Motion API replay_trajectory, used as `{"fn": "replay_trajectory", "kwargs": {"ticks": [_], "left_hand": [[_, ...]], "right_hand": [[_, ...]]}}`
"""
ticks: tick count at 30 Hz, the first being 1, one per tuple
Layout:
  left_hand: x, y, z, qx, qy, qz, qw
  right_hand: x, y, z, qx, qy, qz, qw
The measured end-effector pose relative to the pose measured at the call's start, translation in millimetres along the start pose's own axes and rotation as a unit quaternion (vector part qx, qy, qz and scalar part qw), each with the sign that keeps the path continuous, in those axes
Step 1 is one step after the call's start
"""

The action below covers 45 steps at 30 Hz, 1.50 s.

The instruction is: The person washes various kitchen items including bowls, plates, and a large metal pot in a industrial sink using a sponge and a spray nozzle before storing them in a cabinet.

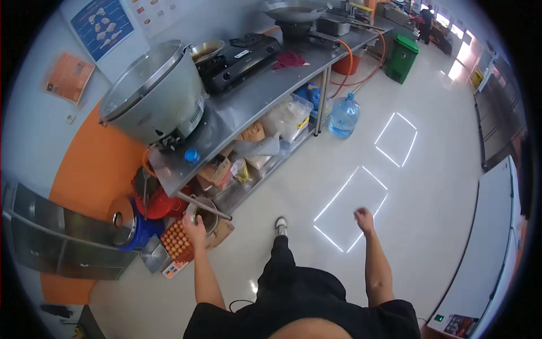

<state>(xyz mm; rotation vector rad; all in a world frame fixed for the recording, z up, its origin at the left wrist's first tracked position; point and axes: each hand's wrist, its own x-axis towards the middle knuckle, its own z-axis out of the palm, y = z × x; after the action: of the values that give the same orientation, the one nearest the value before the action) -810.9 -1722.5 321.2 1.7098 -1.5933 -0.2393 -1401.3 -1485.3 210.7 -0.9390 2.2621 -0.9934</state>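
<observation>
My left hand (195, 230) reaches forward on the left, its fingers curled around something small that I cannot make out. In the picture it overlaps a metal pot (208, 217) below the steel table's near end. Just left of this hand is a tray of brown eggs (176, 242), with a scale (174, 270) at its near edge. My right hand (364, 219) hangs over the floor on the right, fingers loosely curled in, touching nothing; no object shows in it. One foot in a white shoe (281, 226) is forward between my arms.
The steel table (228, 121) bears a large rice cooker (155, 93), a gas stove (240, 62) and a wok (293, 12). A water bottle (345, 117) and a green bin (402, 59) stand beyond. A white chest-like appliance (480, 248) is at right. Another person (426, 25) is far off.
</observation>
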Motion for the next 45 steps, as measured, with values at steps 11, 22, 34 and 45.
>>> {"fn": "replay_trajectory", "kwargs": {"ticks": [11, 22, 34, 45], "left_hand": [[204, 1, 144, 0.185, 0.112, -0.064, 0.974], [307, 247, 358, 0.052, 0.115, 0.013, 0.992], [296, 344, 351, -0.112, 0.075, 0.076, 0.988], [220, 299, 219, -0.056, 0.176, -0.003, 0.983]], "right_hand": [[32, 6, 56, -0.066, -0.082, 0.279, 0.955], [33, 123, 8, -0.177, -0.206, 0.332, 0.903], [548, -265, -36, 0.143, -0.164, -0.025, 0.976], [361, -552, 256, 0.223, -0.803, -0.109, 0.542]]}}
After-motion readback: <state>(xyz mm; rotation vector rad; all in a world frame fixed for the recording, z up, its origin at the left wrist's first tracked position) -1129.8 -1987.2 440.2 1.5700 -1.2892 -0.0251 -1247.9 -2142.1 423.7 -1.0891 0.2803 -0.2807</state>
